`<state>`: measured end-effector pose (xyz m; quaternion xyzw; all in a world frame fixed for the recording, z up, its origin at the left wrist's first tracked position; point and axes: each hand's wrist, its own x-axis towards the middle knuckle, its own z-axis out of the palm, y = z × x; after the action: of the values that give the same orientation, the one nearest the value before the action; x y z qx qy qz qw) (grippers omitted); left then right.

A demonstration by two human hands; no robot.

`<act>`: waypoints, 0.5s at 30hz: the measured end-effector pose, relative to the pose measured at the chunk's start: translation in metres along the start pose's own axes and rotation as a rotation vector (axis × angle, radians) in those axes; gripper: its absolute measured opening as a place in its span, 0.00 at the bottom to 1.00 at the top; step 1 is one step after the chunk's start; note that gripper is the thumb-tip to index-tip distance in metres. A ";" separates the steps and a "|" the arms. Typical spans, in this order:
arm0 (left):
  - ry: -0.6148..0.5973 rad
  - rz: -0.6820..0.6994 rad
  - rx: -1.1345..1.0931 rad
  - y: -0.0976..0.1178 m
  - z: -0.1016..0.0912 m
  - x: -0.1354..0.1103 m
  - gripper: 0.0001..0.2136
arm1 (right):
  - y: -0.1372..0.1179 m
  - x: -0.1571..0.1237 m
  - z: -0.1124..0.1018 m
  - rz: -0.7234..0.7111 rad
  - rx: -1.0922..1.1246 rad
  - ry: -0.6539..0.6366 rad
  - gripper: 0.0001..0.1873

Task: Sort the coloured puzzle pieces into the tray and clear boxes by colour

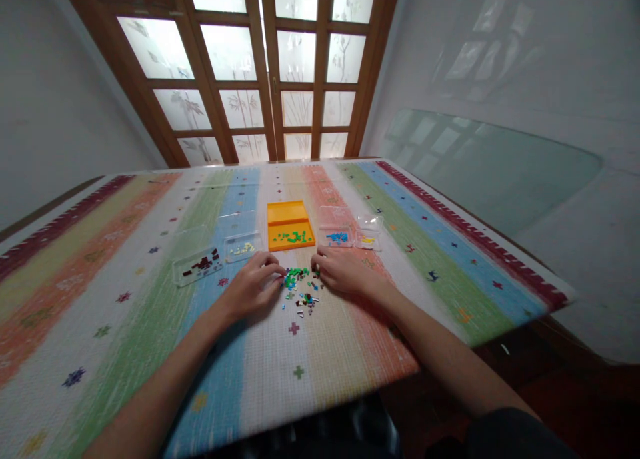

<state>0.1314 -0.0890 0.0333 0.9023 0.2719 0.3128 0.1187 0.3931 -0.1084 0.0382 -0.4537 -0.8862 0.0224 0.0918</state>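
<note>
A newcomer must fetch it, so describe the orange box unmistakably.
Start with the striped tablecloth and find the loose mixed pieces on it. Just beyond them stands the orange box, with green pieces in its near half. Its solid orange colour sets it apart from the clear boxes on either side.

Pcs (299, 274) on tbl (270, 359) btwn L hand (256, 280) & R hand (340, 270); box (287, 210) behind; trays (336, 236) either side, lids (370, 221) prob. behind.

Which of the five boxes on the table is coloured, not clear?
The orange box, third from the left, holding green pieces. It alone is coloured; the other boxes are see-through, with dark brown pieces, cream pieces, blue pieces and yellow pieces.
</note>
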 end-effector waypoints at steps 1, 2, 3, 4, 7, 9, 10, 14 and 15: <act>-0.020 0.002 -0.016 0.005 0.003 0.000 0.06 | 0.000 0.000 0.000 0.000 -0.005 -0.002 0.10; -0.036 0.003 -0.027 0.009 0.006 0.001 0.07 | 0.000 0.000 0.000 0.002 -0.011 -0.004 0.10; -0.052 0.002 -0.031 0.011 0.008 0.000 0.07 | 0.000 0.000 0.000 0.004 -0.017 -0.006 0.10; -0.066 0.002 -0.028 0.013 0.011 0.000 0.07 | 0.000 0.000 0.000 0.007 -0.022 -0.009 0.10; -0.093 0.030 0.007 0.016 0.016 -0.001 0.07 | -0.001 0.000 -0.001 0.013 -0.035 -0.017 0.11; -0.094 0.053 0.040 0.016 0.019 -0.001 0.07 | -0.002 0.000 -0.002 0.013 -0.039 -0.021 0.11; -0.091 0.060 0.052 0.016 0.020 -0.001 0.07 | -0.002 0.000 -0.002 0.013 -0.039 -0.021 0.11; -0.068 0.048 0.082 0.018 0.024 -0.001 0.08 | -0.002 0.000 -0.002 0.009 -0.032 -0.024 0.11; -0.066 0.040 0.087 0.018 0.024 -0.001 0.08 | -0.001 0.000 -0.002 0.007 -0.030 -0.026 0.11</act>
<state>0.1535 -0.1055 0.0213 0.9216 0.2634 0.2731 0.0819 0.3921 -0.1090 0.0399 -0.4577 -0.8859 0.0153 0.0736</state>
